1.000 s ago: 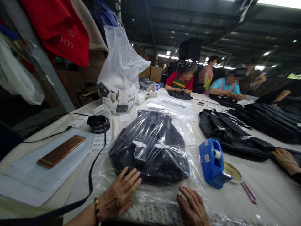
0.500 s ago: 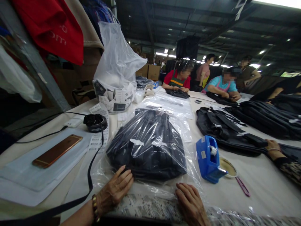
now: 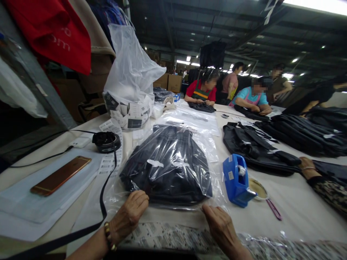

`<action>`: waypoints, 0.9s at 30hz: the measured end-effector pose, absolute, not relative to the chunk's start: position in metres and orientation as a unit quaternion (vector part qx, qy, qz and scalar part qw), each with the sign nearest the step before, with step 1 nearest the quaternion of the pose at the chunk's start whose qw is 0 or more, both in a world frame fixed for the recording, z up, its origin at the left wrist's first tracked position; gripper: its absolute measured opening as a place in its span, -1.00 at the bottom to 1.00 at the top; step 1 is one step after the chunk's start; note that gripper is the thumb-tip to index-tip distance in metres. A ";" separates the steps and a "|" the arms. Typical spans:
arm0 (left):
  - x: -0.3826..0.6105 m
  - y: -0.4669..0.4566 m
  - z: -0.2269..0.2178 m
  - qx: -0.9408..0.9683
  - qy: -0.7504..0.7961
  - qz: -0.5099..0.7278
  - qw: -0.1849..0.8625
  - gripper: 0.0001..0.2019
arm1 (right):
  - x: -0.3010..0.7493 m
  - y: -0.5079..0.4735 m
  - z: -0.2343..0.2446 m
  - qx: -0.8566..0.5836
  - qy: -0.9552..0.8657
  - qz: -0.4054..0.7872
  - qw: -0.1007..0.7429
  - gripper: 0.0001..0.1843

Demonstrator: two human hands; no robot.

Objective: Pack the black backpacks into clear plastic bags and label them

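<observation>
I'm pinching the near edge of the bagged black garment (image 3: 168, 166), which is lying flat on the table (image 3: 292, 209) in front of me, left hand (image 3: 130, 215) curled, right hand (image 3: 219, 225) pressing; keeping both level is stopping wrinkles.

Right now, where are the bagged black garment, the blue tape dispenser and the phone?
bagged black garment (image 3: 168, 166), head view, middle of the dark fabric.
blue tape dispenser (image 3: 233, 180), head view, its blue side.
phone (image 3: 61, 175), head view, centre of its back.

Glossy, crinkled clear plastic bag (image 3: 173, 169) encloses matt dark folded cloth garment (image 3: 168, 173); beside the grip, smooth blue plastic tape dispenser (image 3: 235, 179).
</observation>
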State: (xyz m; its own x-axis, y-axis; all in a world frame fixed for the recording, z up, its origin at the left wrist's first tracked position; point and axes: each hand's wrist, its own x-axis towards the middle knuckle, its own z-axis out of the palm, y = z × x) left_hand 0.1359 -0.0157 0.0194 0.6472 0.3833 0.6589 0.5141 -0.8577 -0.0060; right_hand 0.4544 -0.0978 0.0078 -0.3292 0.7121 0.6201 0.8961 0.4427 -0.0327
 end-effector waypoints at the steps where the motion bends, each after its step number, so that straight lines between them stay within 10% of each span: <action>1: 0.137 -0.016 0.022 -0.901 -0.253 -0.341 0.092 -0.69 | 0.454 -0.096 0.008 -0.509 -0.797 -0.165 0.282 -0.71; 20: 0.158 -0.004 0.038 -0.877 -0.448 -0.155 0.077 -0.79 | 0.436 -0.080 0.022 -0.595 -0.721 -0.245 0.257 -0.56; 27: 0.163 -0.007 0.041 -0.862 -0.398 -0.202 0.240 -0.73 | 0.435 -0.080 0.021 -0.614 -0.712 -0.233 0.248 -0.53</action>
